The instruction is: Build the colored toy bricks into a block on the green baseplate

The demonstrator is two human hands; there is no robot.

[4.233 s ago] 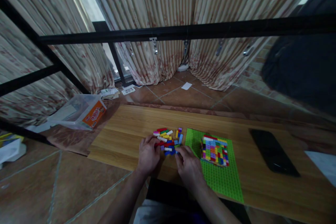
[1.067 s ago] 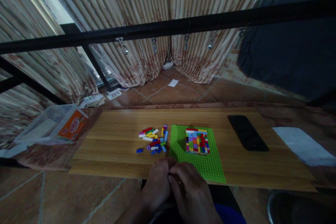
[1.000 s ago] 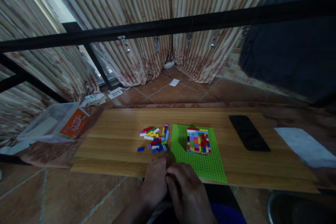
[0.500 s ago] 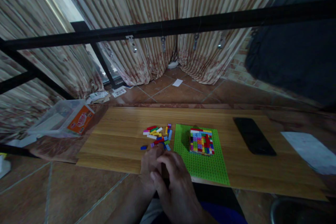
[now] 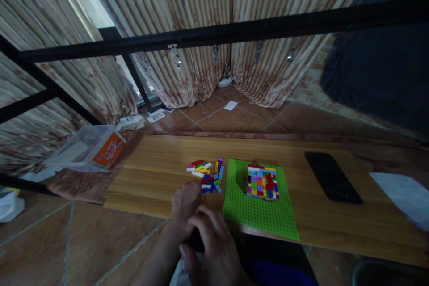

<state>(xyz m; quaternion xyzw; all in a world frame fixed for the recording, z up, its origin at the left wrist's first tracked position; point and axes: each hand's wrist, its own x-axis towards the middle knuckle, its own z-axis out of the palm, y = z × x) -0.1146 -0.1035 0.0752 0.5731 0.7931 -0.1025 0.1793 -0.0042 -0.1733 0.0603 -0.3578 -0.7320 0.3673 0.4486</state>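
My left hand [image 5: 186,200] is curled at the near side of a pile of loose toy building bricks [image 5: 205,174]. Its fingers are folded in, hiding whatever they hold. My right hand [image 5: 216,242] lies close to the left wrist, fingers bent and thumb apart from them, with nothing visible in its grasp. To the right of the pile is a green baseplate [image 5: 259,219]. On it stands a block-shaped build [image 5: 263,182] of many-coloured bricks.
A black phone [image 5: 332,176] and a white sheet [image 5: 402,196] lie on the right of the wooden table [image 5: 154,156]. Left of it sits a clear plastic bin [image 5: 87,152] with an orange label. A dark metal bar [image 5: 201,39] crosses behind, before curtains.
My left hand has drawn slightly left and now covers the spot where a single blue brick lay. My right hand has moved left and down. The whole view has shifted a little.
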